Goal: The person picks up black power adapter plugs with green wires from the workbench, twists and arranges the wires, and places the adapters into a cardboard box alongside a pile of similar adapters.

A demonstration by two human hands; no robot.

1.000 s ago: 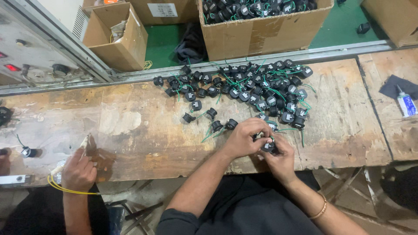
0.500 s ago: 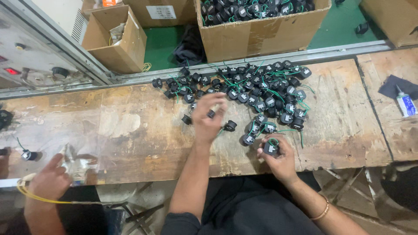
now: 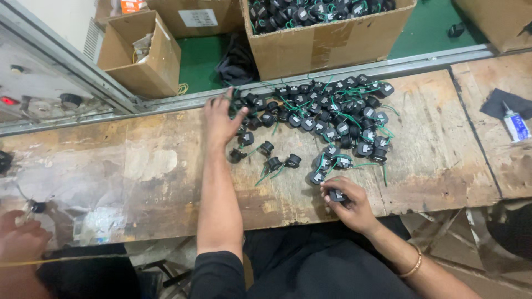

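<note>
A heap of several small black round parts with green wires (image 3: 332, 116) lies on the worn wooden bench (image 3: 138, 166). My left hand (image 3: 220, 119) is stretched out to the heap's left edge, fingers spread over the parts near the metal rail. My right hand (image 3: 346, 202) rests at the bench's near edge, closed on one black part (image 3: 336, 195). A few loose parts (image 3: 274, 163) lie between my two hands.
An open cardboard box (image 3: 327, 39) filled with the same black parts stands beyond the rail. A smaller box (image 3: 141, 52) is at back left. A co-worker's hand (image 3: 19, 243) with a yellow wire is at lower left. A white tube (image 3: 515, 124) lies at right.
My left hand has moved away from the right hand, up and leftward to the far left edge of the heap. My right hand stays put with its part.
</note>
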